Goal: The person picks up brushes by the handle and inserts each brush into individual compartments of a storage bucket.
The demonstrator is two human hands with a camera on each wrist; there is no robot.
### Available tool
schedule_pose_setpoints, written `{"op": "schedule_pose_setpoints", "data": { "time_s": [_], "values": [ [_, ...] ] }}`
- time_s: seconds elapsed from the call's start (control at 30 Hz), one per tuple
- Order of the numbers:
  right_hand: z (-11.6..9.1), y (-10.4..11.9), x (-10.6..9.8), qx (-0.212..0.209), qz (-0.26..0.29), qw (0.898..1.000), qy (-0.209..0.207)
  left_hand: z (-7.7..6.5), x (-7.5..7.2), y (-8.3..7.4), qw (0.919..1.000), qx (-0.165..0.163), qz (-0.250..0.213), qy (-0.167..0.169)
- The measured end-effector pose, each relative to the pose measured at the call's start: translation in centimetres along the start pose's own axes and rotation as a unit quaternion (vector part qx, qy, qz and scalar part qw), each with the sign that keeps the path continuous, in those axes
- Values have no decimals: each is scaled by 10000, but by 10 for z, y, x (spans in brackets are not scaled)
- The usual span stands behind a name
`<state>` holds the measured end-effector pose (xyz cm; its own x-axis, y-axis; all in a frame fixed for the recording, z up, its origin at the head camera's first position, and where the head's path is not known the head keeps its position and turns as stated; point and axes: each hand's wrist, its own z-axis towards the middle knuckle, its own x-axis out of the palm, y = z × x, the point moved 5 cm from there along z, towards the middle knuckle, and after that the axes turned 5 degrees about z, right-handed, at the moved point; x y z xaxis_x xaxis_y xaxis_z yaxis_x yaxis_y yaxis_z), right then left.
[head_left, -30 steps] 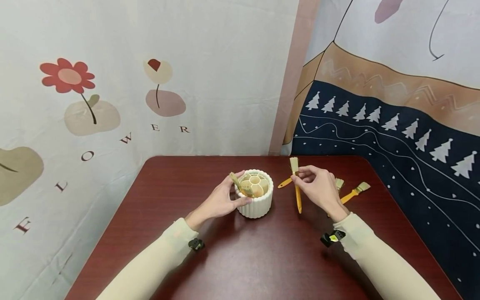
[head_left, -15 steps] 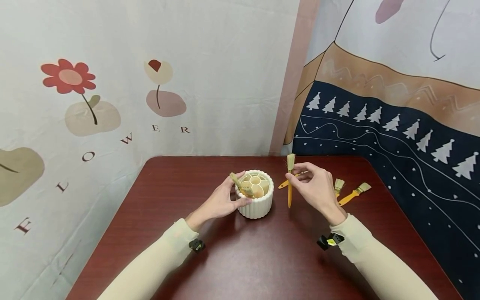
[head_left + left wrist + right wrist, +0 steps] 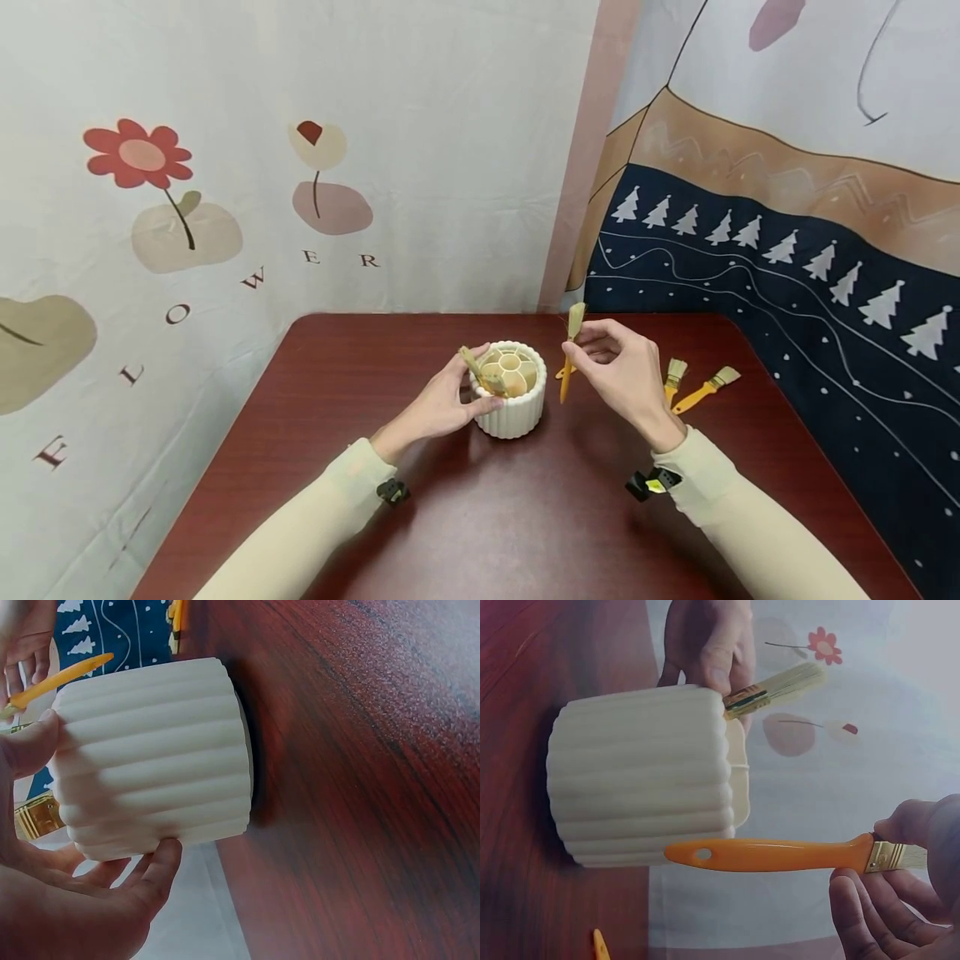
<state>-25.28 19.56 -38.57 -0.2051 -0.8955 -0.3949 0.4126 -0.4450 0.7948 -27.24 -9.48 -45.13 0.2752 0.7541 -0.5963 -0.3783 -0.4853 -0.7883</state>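
Note:
A white ribbed round holder with a flower-shaped divider stands on the table. My left hand grips its left side, thumb at the front of the rim and fingers round the back. Paintbrushes stand bristles up in the compartments by that hand. To the right of the holder, my right hand pinches another paintbrush at its metal band. That brush is held above the table, bristles up, its orange handle pointing down and slightly left. In the right wrist view the handle's end overlaps the holder's rim.
Two more paintbrushes lie right of my right hand, one near and one farther right. Another brush's handle tip shows behind the held brush. The dark red table meets printed cloth hangings at the back.
My right hand has moved left toward the holder and slightly up with the paintbrush, whose handle now tilts down to the left. The left hand and holder have stayed put.

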Motion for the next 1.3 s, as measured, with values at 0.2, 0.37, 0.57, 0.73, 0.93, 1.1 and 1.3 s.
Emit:
{"op": "schedule_pose_setpoints", "data": {
  "time_s": [0.2,0.37,0.57,0.73,0.93,1.1,1.3],
  "values": [
    [2,8,1,-203,220,9995,-88,0,-1,1,10000,-8,11,6],
    [2,15,1,-279,288,9990,-176,2,0,3,10000,39,-2,49],
    [4,22,1,-409,401,9980,-285,2,-1,3,9999,77,134,67],
    [4,26,3,-474,445,9974,-302,3,0,5,9998,70,163,89],
    [2,23,7,-533,549,9967,-256,3,-1,3,9997,4,195,119],
    [0,15,11,-607,636,9959,-191,4,-1,4,9995,45,299,97],
    [-4,6,17,-730,667,9950,-114,3,-1,5,9994,35,314,105]
  ]
}}
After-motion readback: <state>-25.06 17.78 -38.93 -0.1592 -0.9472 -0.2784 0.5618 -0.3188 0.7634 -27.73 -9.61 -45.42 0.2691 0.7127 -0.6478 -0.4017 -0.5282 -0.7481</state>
